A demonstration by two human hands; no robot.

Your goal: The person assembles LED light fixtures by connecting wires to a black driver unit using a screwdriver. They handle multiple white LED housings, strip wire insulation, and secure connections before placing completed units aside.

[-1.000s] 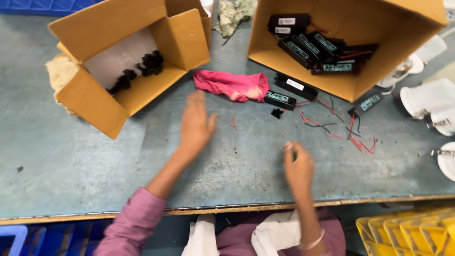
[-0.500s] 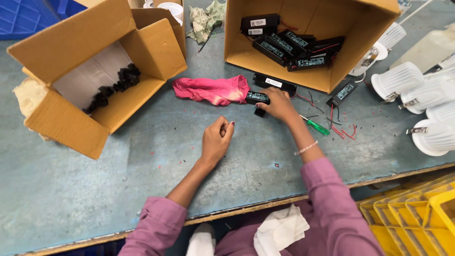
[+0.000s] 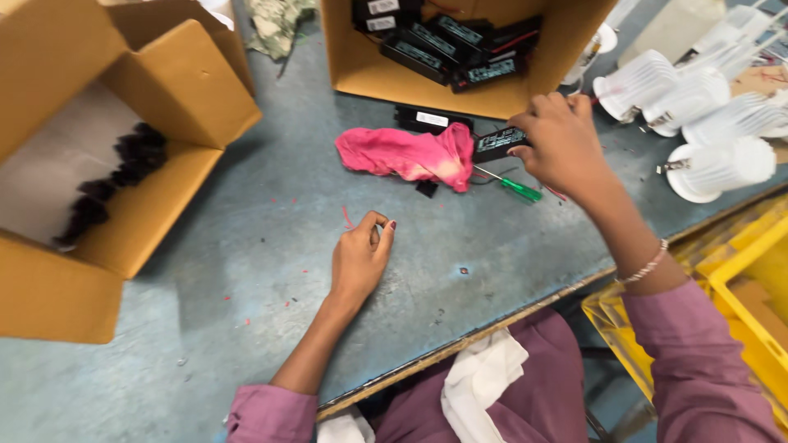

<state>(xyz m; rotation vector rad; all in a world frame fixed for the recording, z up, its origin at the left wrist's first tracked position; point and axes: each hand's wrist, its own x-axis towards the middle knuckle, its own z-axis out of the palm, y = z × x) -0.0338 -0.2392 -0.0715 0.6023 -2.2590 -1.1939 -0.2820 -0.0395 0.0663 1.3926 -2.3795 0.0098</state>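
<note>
My right hand (image 3: 561,139) grips a small black rectangular driver unit (image 3: 498,143) just in front of the open cardboard box (image 3: 353,70) that holds several more black units (image 3: 447,45). A pink cloth (image 3: 406,154) lies crumpled to the left of that unit, with another black unit (image 3: 431,120) behind it. A green-handled screwdriver (image 3: 513,186) lies on the grey table (image 3: 246,271) under my right wrist. My left hand (image 3: 361,258) rests on the table with fingers curled in; whether it pinches something small I cannot tell.
A large open cardboard box (image 3: 123,172) with small dark parts (image 3: 115,180) lies at the left. White ribbed lamp housings (image 3: 706,115) cluster at the right. A yellow crate (image 3: 739,287) stands below the table's right edge. A white cloth (image 3: 480,381) lies on my lap.
My right hand reached from the near table edge up to the box and took hold of a black unit. My left hand drew back and curled shut. The camera view moved closer.
</note>
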